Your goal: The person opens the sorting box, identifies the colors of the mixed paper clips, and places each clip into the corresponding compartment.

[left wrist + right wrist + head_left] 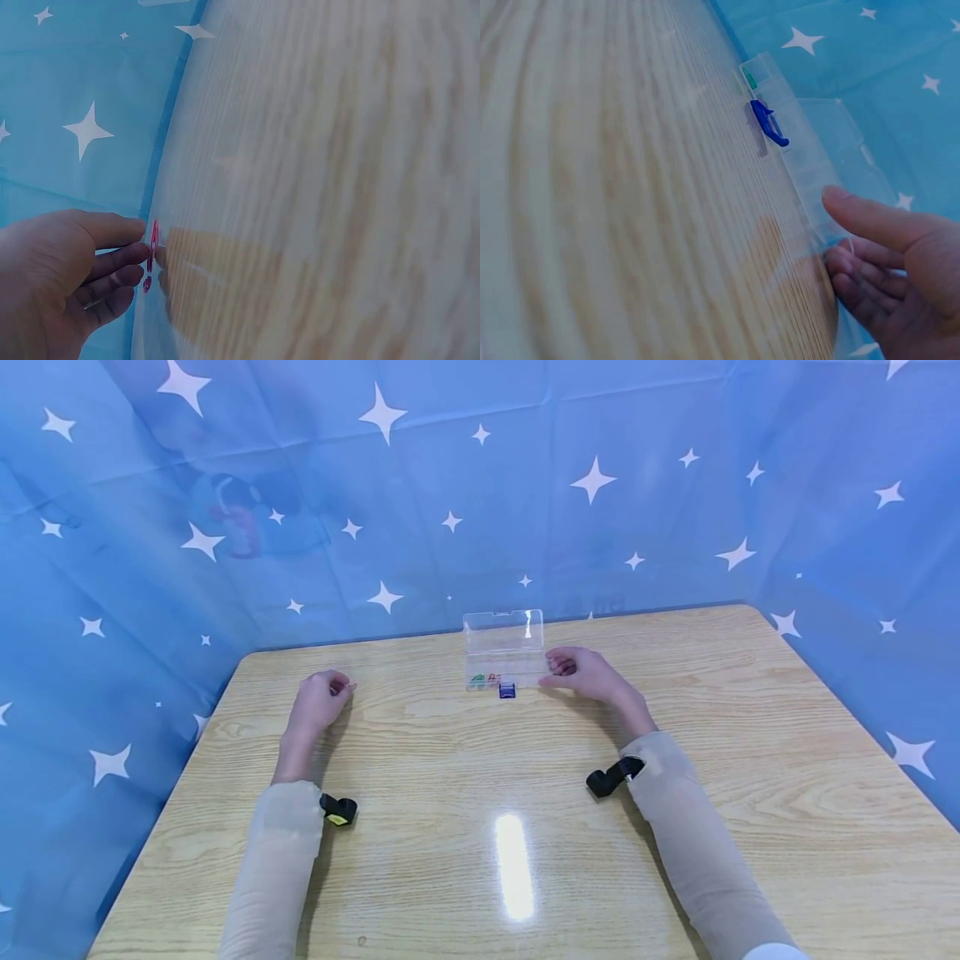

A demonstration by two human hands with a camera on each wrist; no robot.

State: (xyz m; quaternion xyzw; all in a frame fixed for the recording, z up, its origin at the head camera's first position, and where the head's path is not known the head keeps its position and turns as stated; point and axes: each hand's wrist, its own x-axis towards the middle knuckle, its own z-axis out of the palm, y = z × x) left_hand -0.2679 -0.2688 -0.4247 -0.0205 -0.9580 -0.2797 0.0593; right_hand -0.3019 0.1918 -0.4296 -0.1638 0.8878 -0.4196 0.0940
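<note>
My left hand is at the table's left, its thumb and fingertips pinching a small pinkish-red piece that appears thin and edge-on; its kind is unclear. A clear plastic box stands at the back of the table with its lid raised. My right hand holds the box's right end, the thumb at its front corner and the other fingers curled by its side. Inside the box's left part lie a small green piece and a small red piece. A dark-blue piece with a hooked end sits against the box's front.
The wooden table ends at the back against a blue curtain with white stars. Black wrist cameras sit on both sleeves, the left one and the right one. A bright reflection lies on the near tabletop.
</note>
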